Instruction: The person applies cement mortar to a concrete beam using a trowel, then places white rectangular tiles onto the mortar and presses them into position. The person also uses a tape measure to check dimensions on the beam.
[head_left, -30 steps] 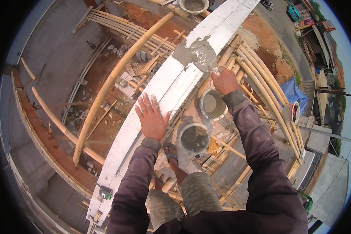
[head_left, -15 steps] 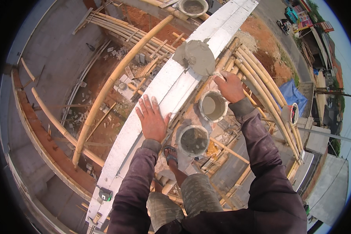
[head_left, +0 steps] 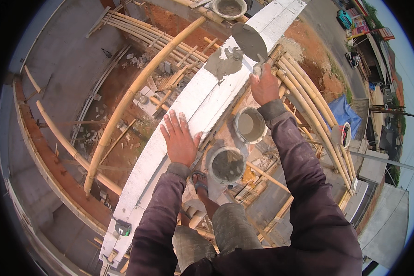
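Observation:
My left hand lies flat with spread fingers on the white block wall top. In my right hand is the handle of a trowel, held at the wall's right edge. The trowel's rounded grey blade is over the wall top, smeared with mortar. Just left of the blade, a patch of wet grey mortar with a ragged edge sticks to the blocks. Below my right hand stand two buckets: one with pale grey contents and a nearer one with darker mortar.
Bamboo poles form scaffolding on the right, with a small bucket hung there. Another mortar bucket stands beyond the wall. A tape measure lies on the near wall end. Rubble lies far below on the left.
My right hand has turned and moved the trowel up and away along the wall, off the mortar patch, which now shows uncovered. My left hand stays in place.

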`<act>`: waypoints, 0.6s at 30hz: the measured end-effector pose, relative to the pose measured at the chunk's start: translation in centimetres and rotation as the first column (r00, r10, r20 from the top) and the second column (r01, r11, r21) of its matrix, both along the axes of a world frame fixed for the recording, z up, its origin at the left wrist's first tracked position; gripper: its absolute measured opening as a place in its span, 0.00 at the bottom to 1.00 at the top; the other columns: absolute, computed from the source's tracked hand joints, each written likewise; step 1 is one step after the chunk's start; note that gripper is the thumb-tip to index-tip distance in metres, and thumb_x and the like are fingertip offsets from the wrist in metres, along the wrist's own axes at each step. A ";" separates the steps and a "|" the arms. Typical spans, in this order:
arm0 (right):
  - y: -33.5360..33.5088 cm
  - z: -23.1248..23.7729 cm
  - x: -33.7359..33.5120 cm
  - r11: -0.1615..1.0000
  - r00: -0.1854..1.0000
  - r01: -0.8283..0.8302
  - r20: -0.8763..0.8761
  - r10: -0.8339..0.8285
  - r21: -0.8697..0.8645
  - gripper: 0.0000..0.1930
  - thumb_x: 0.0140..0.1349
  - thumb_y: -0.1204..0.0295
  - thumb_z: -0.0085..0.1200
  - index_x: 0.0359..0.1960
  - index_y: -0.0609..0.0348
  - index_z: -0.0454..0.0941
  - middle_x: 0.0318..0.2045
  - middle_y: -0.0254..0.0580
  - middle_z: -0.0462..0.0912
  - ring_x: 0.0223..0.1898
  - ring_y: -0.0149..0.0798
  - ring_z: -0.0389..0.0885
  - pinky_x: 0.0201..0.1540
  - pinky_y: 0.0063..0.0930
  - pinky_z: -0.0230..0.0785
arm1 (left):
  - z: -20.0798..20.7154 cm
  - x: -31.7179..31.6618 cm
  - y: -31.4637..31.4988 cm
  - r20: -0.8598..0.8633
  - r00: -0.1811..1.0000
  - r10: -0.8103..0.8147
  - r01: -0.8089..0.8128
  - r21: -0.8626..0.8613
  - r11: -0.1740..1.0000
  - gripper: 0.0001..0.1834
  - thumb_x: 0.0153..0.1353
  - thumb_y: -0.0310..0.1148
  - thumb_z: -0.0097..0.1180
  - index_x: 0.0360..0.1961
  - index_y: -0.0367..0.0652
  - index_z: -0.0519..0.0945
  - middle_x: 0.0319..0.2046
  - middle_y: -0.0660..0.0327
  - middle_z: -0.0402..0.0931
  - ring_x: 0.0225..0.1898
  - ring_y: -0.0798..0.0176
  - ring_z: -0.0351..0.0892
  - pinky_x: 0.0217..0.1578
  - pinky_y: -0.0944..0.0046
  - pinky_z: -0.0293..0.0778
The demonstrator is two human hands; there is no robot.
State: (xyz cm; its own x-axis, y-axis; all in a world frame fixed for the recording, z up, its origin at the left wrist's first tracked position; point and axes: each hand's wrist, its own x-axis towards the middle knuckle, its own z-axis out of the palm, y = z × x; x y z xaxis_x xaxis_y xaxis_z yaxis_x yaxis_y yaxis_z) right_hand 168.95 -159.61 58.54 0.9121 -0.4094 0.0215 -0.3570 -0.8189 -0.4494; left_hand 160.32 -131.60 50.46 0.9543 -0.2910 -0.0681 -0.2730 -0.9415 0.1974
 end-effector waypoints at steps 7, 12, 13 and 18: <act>-3.4 -1.0 2.6 0.925 0.958 0.147 -0.284 -0.044 0.351 0.26 0.64 0.54 0.48 0.38 0.73 0.80 0.33 0.63 0.83 0.37 0.57 0.84 0.46 0.44 0.74 | 0.2 0.2 0.0 0.036 0.999 0.006 -0.003 -0.077 0.997 0.44 0.65 0.56 0.48 0.71 0.34 0.54 0.74 0.40 0.39 0.75 0.38 0.35 0.71 0.39 0.35; -7.2 -3.4 10.0 0.967 0.952 0.208 -0.257 -0.167 0.144 0.27 0.62 0.55 0.47 0.44 0.72 0.81 0.43 0.68 0.82 0.49 0.60 0.81 0.56 0.47 0.70 | 0.2 0.2 0.0 0.004 1.000 0.010 -0.010 -0.044 0.999 0.44 0.66 0.58 0.46 0.72 0.36 0.55 0.74 0.42 0.39 0.75 0.39 0.34 0.71 0.39 0.34; -7.8 -2.9 11.3 0.961 0.952 0.276 -0.145 -0.269 0.027 0.26 0.61 0.55 0.49 0.41 0.73 0.82 0.40 0.66 0.83 0.44 0.59 0.83 0.51 0.46 0.73 | 0.2 0.2 0.0 0.022 1.000 0.012 -0.011 -0.061 0.998 0.44 0.66 0.58 0.46 0.72 0.36 0.55 0.74 0.42 0.39 0.75 0.39 0.34 0.71 0.39 0.34; -5.9 1.8 9.7 0.925 0.967 0.177 -0.233 -0.100 0.336 0.26 0.63 0.55 0.51 0.35 0.74 0.81 0.26 0.59 0.83 0.25 0.51 0.84 0.30 0.42 0.76 | 0.2 0.3 0.1 0.019 1.000 0.013 -0.011 -0.096 0.995 0.46 0.64 0.56 0.50 0.71 0.34 0.54 0.73 0.40 0.40 0.75 0.38 0.35 0.71 0.38 0.35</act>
State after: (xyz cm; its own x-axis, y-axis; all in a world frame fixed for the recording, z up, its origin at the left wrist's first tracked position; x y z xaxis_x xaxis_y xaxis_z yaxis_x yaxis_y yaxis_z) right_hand 178.66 -165.53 60.30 0.8136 -0.4782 -0.3307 -0.5721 -0.5570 -0.6021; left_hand 160.59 -131.51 50.61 0.9586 -0.2839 -0.0220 -0.2665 -0.9217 0.2819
